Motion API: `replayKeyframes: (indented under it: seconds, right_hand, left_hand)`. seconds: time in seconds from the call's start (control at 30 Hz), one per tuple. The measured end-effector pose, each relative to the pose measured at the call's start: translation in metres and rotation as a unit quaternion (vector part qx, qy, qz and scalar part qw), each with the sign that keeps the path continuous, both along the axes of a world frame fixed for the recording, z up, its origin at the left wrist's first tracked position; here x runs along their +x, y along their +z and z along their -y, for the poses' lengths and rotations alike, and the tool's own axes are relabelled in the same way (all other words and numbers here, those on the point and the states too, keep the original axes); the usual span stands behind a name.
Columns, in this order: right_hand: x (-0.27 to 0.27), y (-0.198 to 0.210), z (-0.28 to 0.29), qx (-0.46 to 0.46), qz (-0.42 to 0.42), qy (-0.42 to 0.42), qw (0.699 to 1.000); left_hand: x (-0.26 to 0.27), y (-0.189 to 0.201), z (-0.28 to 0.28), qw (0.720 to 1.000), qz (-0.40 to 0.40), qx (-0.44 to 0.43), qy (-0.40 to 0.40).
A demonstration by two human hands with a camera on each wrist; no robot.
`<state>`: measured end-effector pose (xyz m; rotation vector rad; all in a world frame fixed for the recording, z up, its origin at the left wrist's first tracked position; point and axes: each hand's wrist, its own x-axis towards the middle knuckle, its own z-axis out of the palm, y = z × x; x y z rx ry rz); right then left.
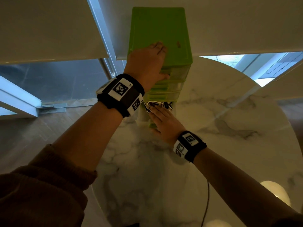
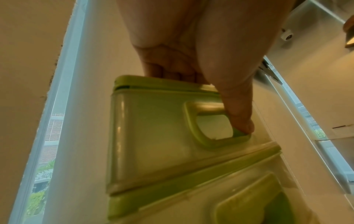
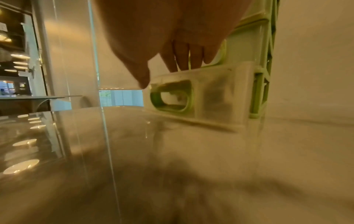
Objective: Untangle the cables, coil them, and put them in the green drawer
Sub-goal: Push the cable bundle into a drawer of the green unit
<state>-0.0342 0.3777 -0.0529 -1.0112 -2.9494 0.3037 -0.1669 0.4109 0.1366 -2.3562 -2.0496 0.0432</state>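
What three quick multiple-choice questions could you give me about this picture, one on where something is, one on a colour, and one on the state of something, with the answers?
1. Where does the left hand rest?
A. on top of the drawer unit
B. flat on the marble table
C. inside the bottom drawer

2. What colour is the drawer unit?
A. red
B. green
C. blue

3. What state is the bottom drawer in?
A. fully shut
B. lifted out onto the table
C. pulled out, with cables inside

Answers:
1. A, the head view shows its fingers lying over the unit's top front edge, thumb on the top drawer's handle.
2. B, every view shows green plastic.
3. C, it juts out from the unit, showing white and black cables under the right hand.
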Motion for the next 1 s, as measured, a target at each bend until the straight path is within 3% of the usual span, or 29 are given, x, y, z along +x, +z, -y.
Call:
replayKeyframes:
  seconds: [0.2,0.37,0.57,0.7,1.0]
  right_hand:
    - [0.018,-0.015,0.001,0.122,-0.045,0.002,0.992]
    - [0.005,0.004,-0.013,0.131,-0.052,-0.104,0.985]
    - [0.011,-0.004,0.0,0.044,-0.056,-0.137,0.988]
    - [0.014,0.004,-0.01,-0.028,-0.089,-0.202,0.975]
    - [-0.002,0.012,-0.041,-0.05,-0.054,-0.276,0.958]
  left_hand:
    - [0.0,0.0,-0.001,1.0,-0.006,-0.004,-0.002]
    - [0.001,0.001,-0.003,1.0,-0.02,-0.012,-0.003]
    - [0.003,0.003,-0.003,1.0,-0.024,-0.007,0.0]
    - [0.004,0.002,-0.003,0.999,-0.033,-0.01,0.003]
    - [0.003,0.004,-0.001,0.999,-0.035,-0.008,-0.001]
